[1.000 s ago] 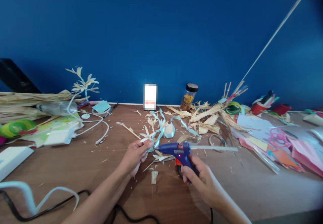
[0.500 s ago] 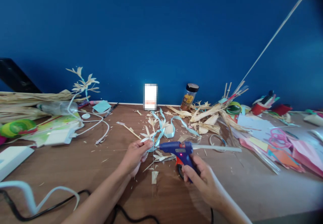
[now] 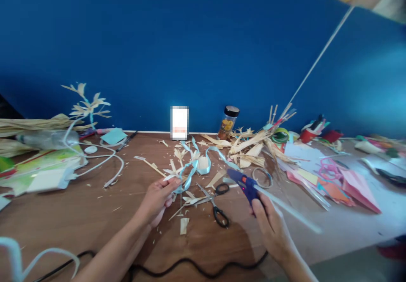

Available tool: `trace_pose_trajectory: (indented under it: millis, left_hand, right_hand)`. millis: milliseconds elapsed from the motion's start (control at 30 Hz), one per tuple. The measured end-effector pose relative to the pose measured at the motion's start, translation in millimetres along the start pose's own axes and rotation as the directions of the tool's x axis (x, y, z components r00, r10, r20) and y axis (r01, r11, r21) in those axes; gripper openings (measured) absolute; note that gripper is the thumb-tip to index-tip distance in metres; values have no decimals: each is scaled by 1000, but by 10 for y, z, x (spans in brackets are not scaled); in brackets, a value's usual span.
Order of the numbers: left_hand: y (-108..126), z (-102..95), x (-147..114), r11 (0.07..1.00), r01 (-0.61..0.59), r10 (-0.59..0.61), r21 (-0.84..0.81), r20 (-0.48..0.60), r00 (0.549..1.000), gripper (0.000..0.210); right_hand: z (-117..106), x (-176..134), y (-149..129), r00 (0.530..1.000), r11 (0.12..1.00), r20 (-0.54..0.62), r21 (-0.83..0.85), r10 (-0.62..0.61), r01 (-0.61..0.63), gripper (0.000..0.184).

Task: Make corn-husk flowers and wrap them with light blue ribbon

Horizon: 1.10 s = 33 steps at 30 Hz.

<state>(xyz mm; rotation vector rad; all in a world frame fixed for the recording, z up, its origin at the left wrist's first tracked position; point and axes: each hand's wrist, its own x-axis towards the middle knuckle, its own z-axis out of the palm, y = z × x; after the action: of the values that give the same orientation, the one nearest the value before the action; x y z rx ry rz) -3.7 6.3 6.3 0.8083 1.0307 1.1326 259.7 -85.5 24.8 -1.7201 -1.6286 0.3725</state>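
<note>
My left hand (image 3: 161,195) pinches a dried-husk flower (image 3: 174,170) wound with light blue ribbon (image 3: 189,174), whose loose length trails back over the table. My right hand (image 3: 269,218) is wrapped around the handle of a blue glue gun (image 3: 245,183). A small red light glows on the gun, and a long translucent glue stick (image 3: 292,214) sticks out of its rear. The nozzle points up and left, apart from the flower. Between my hands lie scissors (image 3: 213,198) with black handles, blades spread, beside pale husk petals (image 3: 191,199).
Behind are a jar (image 3: 227,122) with a black lid and a heap of dried husks (image 3: 250,146). Coloured paper (image 3: 336,189) lies at right. A white cable (image 3: 119,163), a plastic bottle (image 3: 47,139) and a finished husk spray (image 3: 90,104) are at left. A black cord (image 3: 190,265) crosses the front.
My right hand has drawn the glue gun away from the flower, to the right, and tilted it. The scissors behind it now show fully. My left hand keeps its pinch. The view has turned right.
</note>
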Motion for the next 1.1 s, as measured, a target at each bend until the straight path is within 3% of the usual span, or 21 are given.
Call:
trace_pose_trajectory:
  millis: [67, 167, 300, 400, 533, 667, 700, 767, 800, 867, 1000, 1100]
  left_hand:
    - [6, -6, -3, 1000, 2, -2, 6, -11, 1000, 23]
    - [6, -16, -9, 1000, 17, -17, 15, -10, 1000, 24]
    - [-1, -20, -1, 1000, 21, -21, 6, -4, 1000, 23]
    - [-3, -21, 15, 1000, 13, -13, -8, 4, 1000, 21]
    - [-2, -19, 18, 999, 14, -14, -36, 20, 1000, 20]
    - [1, -7, 2, 998, 15, -14, -63, 28, 1000, 20]
    - [3, -2, -4, 997, 12, -10, -72, 36, 999, 20]
    - [10, 12, -19, 996, 5, 0, -89, 54, 999, 20]
    - [13, 20, -28, 995, 2, 5, -96, 64, 998, 20]
    - [21, 33, -47, 995, 0, 9, -103, 86, 996, 20]
    - [35, 44, -81, 996, 32, -21, -84, 130, 991, 20]
    - [40, 48, -99, 996, 64, -53, -65, 163, 985, 19]
  right_hand:
    - [-92, 7, 173, 994, 986, -103, -163, -38, 21, 37]
    - [-210, 65, 410, 972, 906, -230, -418, -39, -62, 38]
    - [-258, 162, 630, 959, 758, -282, -627, -10, -177, 38]
    - [-215, 197, 720, 965, 673, -263, -712, 7, -200, 37]
    - [-184, 201, 764, 978, 634, -205, -753, 25, -174, 38]
    - [-280, 170, 597, 971, 607, -232, -766, 47, -213, 46]
    - [-305, 157, 492, 966, 633, -258, -745, 19, -212, 45]
    - [-314, 136, 205, 964, 799, -254, -595, -79, -91, 38]
    - [-290, 135, 35, 971, 894, -208, -448, -115, 10, 33]
    - [-175, 169, -309, 987, 978, -44, -142, -157, 150, 26]
    - [236, 406, -757, 962, 964, 226, 250, -152, 93, 25]
    - [547, 616, -824, 878, 893, 466, 435, -112, -117, 26]
